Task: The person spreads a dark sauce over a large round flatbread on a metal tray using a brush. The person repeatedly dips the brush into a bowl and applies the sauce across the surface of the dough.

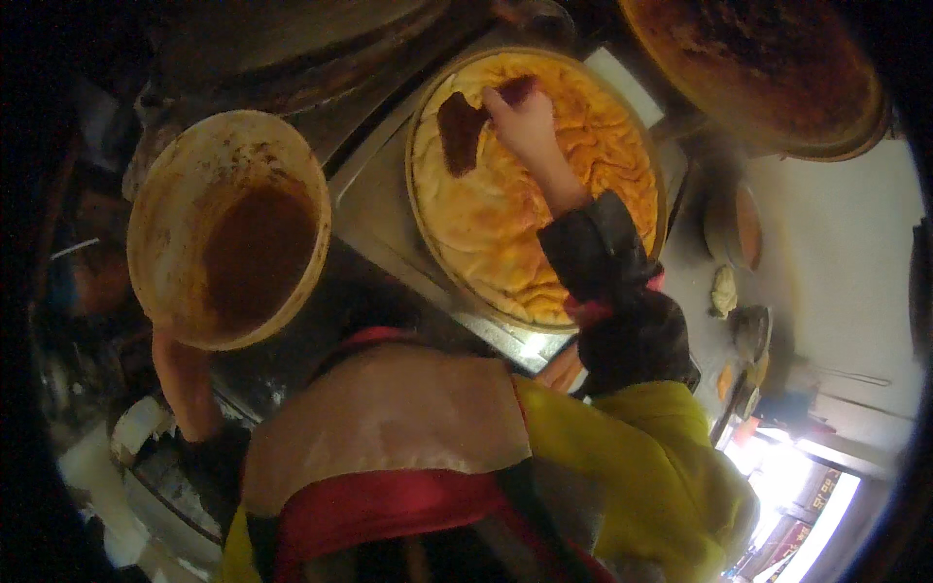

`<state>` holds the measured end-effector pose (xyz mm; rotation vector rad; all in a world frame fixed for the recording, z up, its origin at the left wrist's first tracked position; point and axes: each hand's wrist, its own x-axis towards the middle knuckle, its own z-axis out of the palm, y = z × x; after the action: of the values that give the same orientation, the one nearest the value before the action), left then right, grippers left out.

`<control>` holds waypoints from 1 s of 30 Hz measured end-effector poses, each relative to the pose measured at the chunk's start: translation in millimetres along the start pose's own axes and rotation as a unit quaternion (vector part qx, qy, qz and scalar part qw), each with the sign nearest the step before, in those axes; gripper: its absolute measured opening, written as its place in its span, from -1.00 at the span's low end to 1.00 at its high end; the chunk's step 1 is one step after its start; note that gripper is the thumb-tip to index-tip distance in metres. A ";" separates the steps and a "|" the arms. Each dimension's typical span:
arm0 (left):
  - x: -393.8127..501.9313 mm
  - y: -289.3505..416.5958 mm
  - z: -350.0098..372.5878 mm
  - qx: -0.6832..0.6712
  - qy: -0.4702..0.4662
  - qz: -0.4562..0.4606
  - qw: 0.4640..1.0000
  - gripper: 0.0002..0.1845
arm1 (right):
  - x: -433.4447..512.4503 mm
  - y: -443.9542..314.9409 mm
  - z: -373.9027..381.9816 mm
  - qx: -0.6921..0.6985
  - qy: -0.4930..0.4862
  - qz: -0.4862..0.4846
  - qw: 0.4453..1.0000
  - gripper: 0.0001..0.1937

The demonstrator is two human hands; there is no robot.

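Observation:
A large round golden flatbread or pie [510, 211] with a wrinkled surface lies in a round pan before me. Above its far part is my right hand [519, 120], fingers closed round a dark brown piece, blurred, whose exact kind I cannot tell. A dark reddish-brown patch [461, 135] lies on the pie just left of the hand. To the left, a pale, stained bucket [229, 146] is tilted so that its inside shows, with brown matter [259, 248] at the bottom. My left hand [173, 331] holds the bucket at its near side; the fingers are mostly hidden behind it.
A large round browned pan [773, 65] hangs or stands at the upper right. On the counter at right are a bowl [736, 226], a pale lump [724, 291] and several small dishes. A metal tray edge [510, 346] lies under the pie pan. A basin [157, 503] stands at lower left.

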<state>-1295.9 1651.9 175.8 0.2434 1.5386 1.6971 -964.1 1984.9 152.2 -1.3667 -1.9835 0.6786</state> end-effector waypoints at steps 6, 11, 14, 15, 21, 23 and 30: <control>8.7 5.7 3.0 -0.021 -0.087 0.003 0.996 -0.42 | -85.6 84.7 -54.7 0.065 0.088 0.148 0.983 -0.67; 26.2 10.3 -11.3 0.066 -0.111 0.015 0.992 -0.46 | -70.7 79.4 -112.0 -0.171 0.075 0.078 0.979 -0.66; 15.0 22.1 19.6 0.104 -0.160 0.093 0.977 -0.62 | -64.4 -28.5 -111.6 0.171 0.121 0.045 0.977 -0.77; 17.3 22.5 23.8 0.087 -0.179 0.092 0.976 -0.64 | -59.6 -34.7 -111.5 0.298 0.071 -0.058 0.950 -0.80; 10.2 34.3 40.8 0.113 -0.227 0.098 0.962 -0.68 | -75.1 -170.7 4.8 0.252 -0.262 -0.125 0.923 -0.80; 14.3 32.6 48.4 0.110 -0.230 0.103 0.961 -0.69 | -74.7 -180.9 54.5 0.067 -0.292 -0.343 0.890 -0.78; 22.7 28.6 53.1 0.111 -0.201 0.103 0.968 -0.73 | -81.4 -191.6 122.9 0.129 -0.376 -0.294 0.869 -0.77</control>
<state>-1289.7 1708.5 205.8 0.8371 1.4264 1.5084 -1151.9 1837.5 189.7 -0.2673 -2.5871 1.2286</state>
